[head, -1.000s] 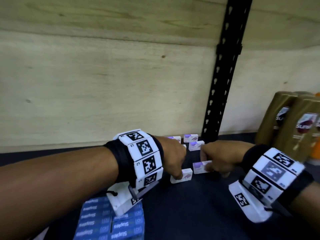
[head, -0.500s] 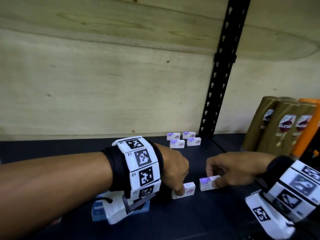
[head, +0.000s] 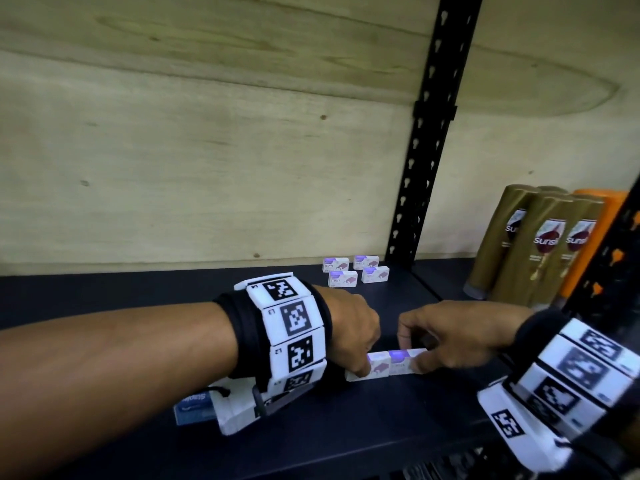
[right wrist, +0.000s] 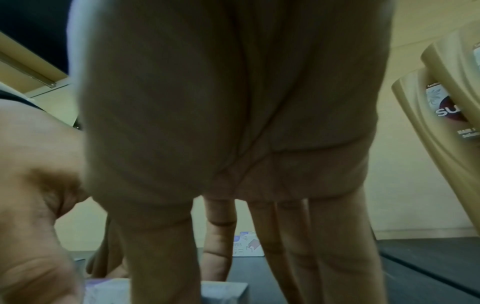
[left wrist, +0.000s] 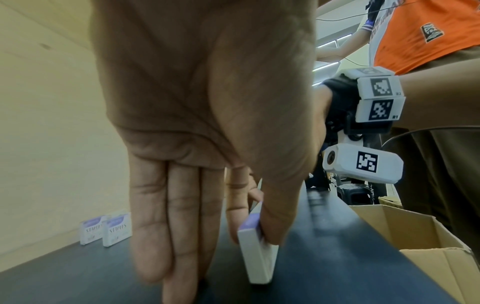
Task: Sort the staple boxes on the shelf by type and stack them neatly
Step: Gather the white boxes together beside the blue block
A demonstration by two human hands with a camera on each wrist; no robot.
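Two small white and purple staple boxes lie end to end, touching, on the dark shelf [head: 346,427]. My left hand [head: 360,362] pinches the left box [head: 377,368] between thumb and forefinger; in the left wrist view that box [left wrist: 255,253] stands on its long edge while the other fingers point down. My right hand [head: 412,355] pinches the right box [head: 401,362] with thumb and fingers. Several matching boxes [head: 355,270] sit in a tidy block at the back. A blue staples box [head: 194,407] peeks out under my left wrist.
Gold shampoo bottles [head: 540,244] stand at the right, behind a black slotted upright [head: 426,150]. A wooden back wall closes off the shelf. An open cardboard carton [left wrist: 415,236] sits below the shelf's front edge, and a person in an orange shirt [left wrist: 428,30] stands beyond.
The two boxes had a gap between them; my hands have slid them together until their ends touch. The view has also tilted upward.
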